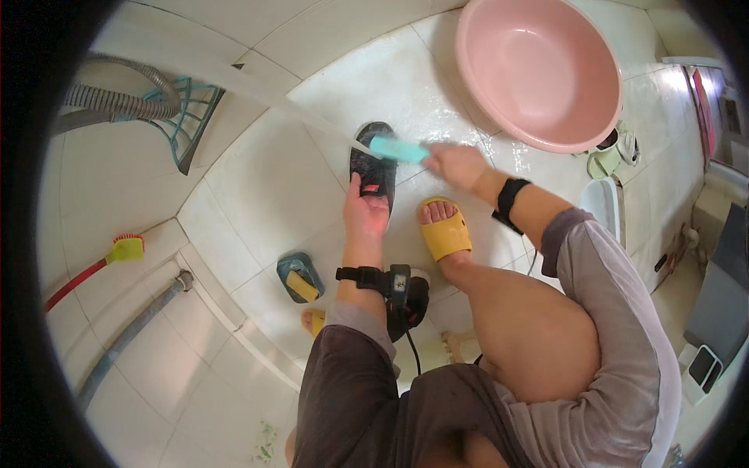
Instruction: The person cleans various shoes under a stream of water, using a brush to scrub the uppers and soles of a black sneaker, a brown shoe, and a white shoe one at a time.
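Clasping the turquoise brush point(399, 150) by its near end, the right hand point(460, 166) has its fingers closed, while the left hand point(367, 214) pinches the black shoe point(378, 171) at the end nearest the body, thumb on top; its other fingers are hidden, so I cannot tell how they lie. The shoe points straight ahead of the left grip, the motion-blurred brush lying across its far half.

Because only one end is held, a hard sideways stroke could twist the shoe loose. Wetness could make the brush slip in the right fingers, and splashes might reach the black wrist device point(399, 288) behind the left grip. Wet tiles point(499, 156) beyond the right hand could be slippery underfoot.

The shoe looks dark and matte, long and rounded at its far end, with a small red patch by the thumb. The brush is smooth and slab-like. Right of and beyond both grips stands a round, glossy pink basin point(538, 70). Behind and left of the left grip, a yellow bar point(302, 286) rests in a rounded blue-grey dish point(290, 267).
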A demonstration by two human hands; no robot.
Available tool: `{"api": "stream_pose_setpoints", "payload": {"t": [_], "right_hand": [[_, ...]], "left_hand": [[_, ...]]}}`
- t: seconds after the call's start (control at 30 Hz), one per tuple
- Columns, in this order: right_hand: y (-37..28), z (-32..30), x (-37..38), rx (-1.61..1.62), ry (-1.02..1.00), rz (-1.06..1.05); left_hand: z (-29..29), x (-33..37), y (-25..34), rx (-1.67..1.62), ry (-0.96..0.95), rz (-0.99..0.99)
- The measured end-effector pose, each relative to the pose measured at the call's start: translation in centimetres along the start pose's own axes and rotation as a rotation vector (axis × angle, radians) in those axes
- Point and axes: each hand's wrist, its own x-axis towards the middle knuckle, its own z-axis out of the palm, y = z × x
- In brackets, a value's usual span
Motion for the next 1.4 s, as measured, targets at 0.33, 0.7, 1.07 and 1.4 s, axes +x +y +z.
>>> {"api": "stream_pose_setpoints", "payload": {"t": [0.33,0.7,1.07,1.4], "right_hand": [[-0.1,-3.6,-1.0,0.275,-0.041,0.208],[0.8,-2.8,-1.2,0.418,-0.084,0.308],[0.7,-2.6,-1.2,0.480,-0.117,0.315],[-0.6,-4.7,-0.5,0.967,-0.083,0.433]], "left_hand": [[1.9,0.6,0.8,1.195,0.088,0.341],[2.5,-2.4,2.6,2.443,-0.367,1.110],[-0.6,-1.9,2.7,2.226,-0.362,1.156],[2.1,-4.8,2.5,1.918,-0.712,1.268]]}}
